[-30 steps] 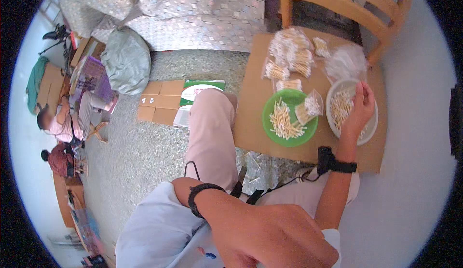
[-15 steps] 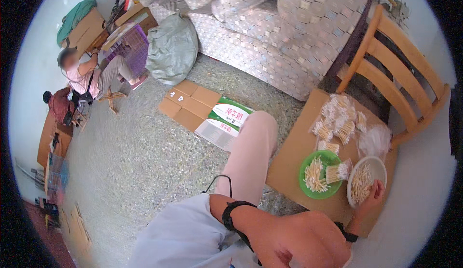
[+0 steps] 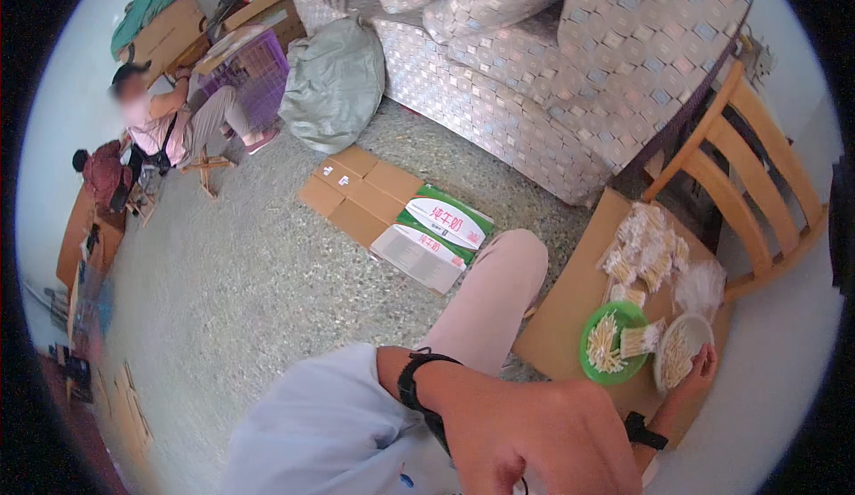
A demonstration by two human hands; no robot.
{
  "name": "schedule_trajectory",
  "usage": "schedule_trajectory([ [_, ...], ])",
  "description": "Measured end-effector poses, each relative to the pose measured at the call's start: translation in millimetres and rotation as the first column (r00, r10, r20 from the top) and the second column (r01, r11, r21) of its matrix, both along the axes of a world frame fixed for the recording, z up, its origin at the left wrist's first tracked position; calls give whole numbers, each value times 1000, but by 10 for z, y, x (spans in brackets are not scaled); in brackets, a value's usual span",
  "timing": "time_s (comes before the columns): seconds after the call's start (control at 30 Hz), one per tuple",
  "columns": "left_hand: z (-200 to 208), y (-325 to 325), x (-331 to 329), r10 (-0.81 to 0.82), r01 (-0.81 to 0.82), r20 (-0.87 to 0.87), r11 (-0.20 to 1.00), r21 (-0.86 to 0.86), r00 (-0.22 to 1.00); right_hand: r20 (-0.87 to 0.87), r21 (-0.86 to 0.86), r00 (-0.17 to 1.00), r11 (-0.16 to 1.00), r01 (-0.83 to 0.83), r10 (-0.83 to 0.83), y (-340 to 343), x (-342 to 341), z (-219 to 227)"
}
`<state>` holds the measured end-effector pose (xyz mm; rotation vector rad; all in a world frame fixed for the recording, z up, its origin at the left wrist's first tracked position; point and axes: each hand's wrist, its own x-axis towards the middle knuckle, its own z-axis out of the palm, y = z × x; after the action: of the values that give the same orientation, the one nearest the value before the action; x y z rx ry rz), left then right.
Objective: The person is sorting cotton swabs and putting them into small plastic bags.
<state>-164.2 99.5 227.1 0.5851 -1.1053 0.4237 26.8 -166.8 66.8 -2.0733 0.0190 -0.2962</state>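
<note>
My left hand (image 3: 543,428), large in the foreground with a black band on its wrist, is curled, its fingertips hidden below. At the right, my right hand (image 3: 704,363) is at the far-right rim of a white bowl (image 3: 685,322) of loose cotton swabs (image 3: 675,357). Its fingers are drawn together; what they hold, if anything, is too small to make out. Beside the bowl stands a green bowl (image 3: 588,357) with more swabs (image 3: 604,343) and a bundle of swabs (image 3: 639,340) leaning on its rim. Several bagged swab bundles (image 3: 646,241) lie behind, near an empty-looking clear plastic bag (image 3: 699,288).
These things rest on a cardboard-topped surface (image 3: 557,317) by a wooden chair (image 3: 766,179). A flattened carton (image 3: 361,194) lies on the speckled floor. A plastic-covered sofa (image 3: 499,76) and a grey-green sack (image 3: 334,85) are behind. Another person (image 3: 165,125) sits far left.
The whole view has shifted, so the bowls and carton appear farther right and lower. My right hand stays at the white bowl, its fingers closer together. My left hand appears larger.
</note>
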Motion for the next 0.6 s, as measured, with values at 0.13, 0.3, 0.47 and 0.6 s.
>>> schedule_trajectory([
  [0.13,-14,18,-35,-76,78,-69,996,35,995,-5,106,1000,994,-25,25,-206,329,-156],
  [0.3,35,9,-22,-89,94,-67,994,60,994,91,157,990,980,-119,106,-288,636,-566],
  [0.47,-22,-187,24,-107,111,44,988,-104,993,108,129,981,976,-176,162,-264,630,-578],
  [0.6,40,-114,-30,2,0,18,997,-76,1000,159,172,976,969,-177,150,-373,602,-650],
])
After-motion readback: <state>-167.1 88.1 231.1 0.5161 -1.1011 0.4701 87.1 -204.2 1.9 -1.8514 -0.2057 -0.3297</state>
